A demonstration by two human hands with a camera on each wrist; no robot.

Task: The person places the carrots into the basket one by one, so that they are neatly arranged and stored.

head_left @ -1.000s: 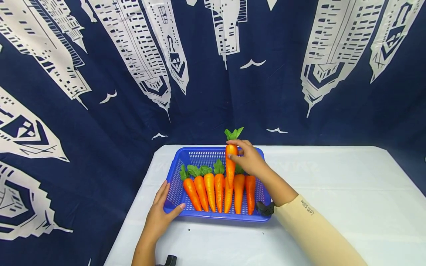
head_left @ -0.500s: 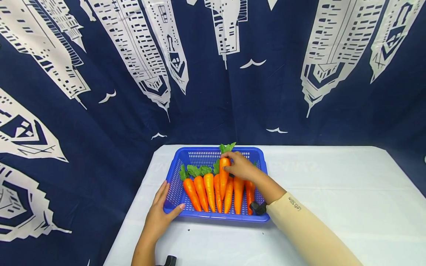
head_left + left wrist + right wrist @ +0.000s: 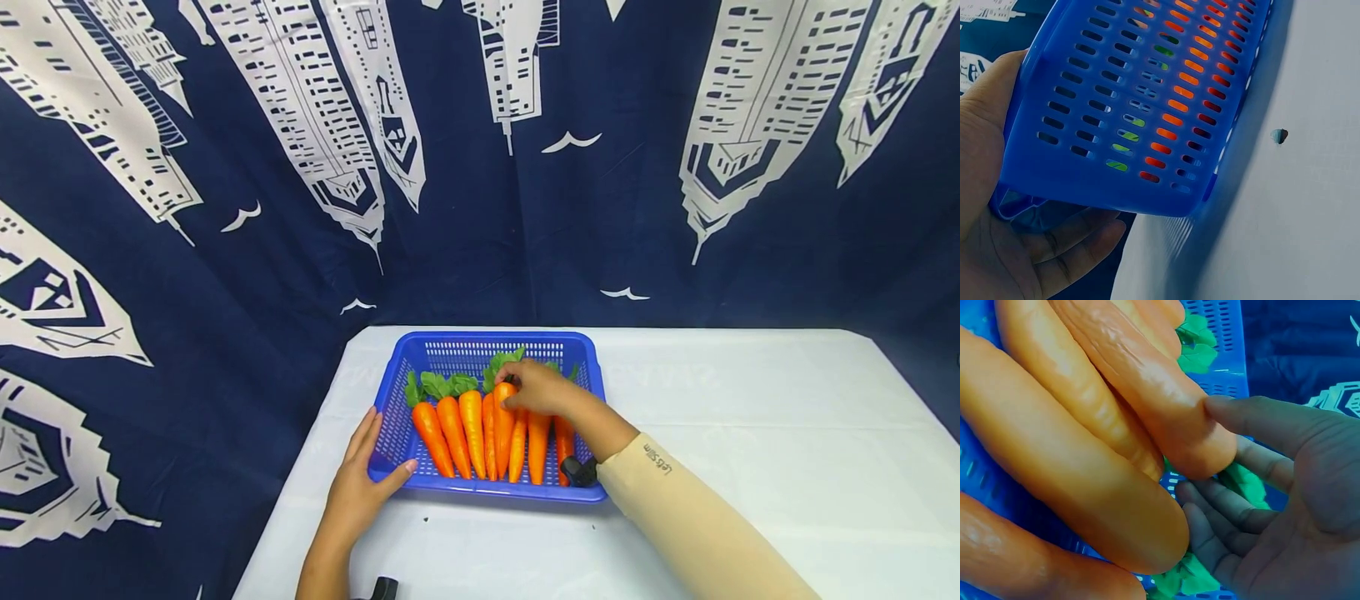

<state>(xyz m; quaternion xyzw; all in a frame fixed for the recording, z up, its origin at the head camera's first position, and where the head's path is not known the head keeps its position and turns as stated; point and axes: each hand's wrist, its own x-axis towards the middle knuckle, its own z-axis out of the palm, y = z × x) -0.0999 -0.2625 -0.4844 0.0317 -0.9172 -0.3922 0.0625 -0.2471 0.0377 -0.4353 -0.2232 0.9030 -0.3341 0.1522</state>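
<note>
My right hand [image 3: 538,388] pinches the leafy end of an orange carrot [image 3: 503,442], which lies in the row inside the blue basket [image 3: 480,488]. In the right wrist view, the thumb rests on top of this carrot [image 3: 1169,419] while other fingers are beneath its thick end. Several more carrots [image 3: 470,429] lie side by side, leaves toward the back wall. Green leaves [image 3: 504,360] show beyond the right fingers. At the basket's front left corner, my left hand [image 3: 358,492] holds the rim, thumb over the front edge. From the left wrist view, two fingers extend beneath the basket's corner.
The basket stands on a white-covered table [image 3: 750,467]. A dark blue curtain [image 3: 465,242] with white building prints hangs behind and to the left. A small dark hole or spot [image 3: 1280,135] marks the cloth in front. A black wrist device [image 3: 581,472] overlaps the basket's front right.
My right hand has lowered the carrot from above the basket's back, down and leftward into the row between two other carrots. The left hand has stayed at the corner.
</note>
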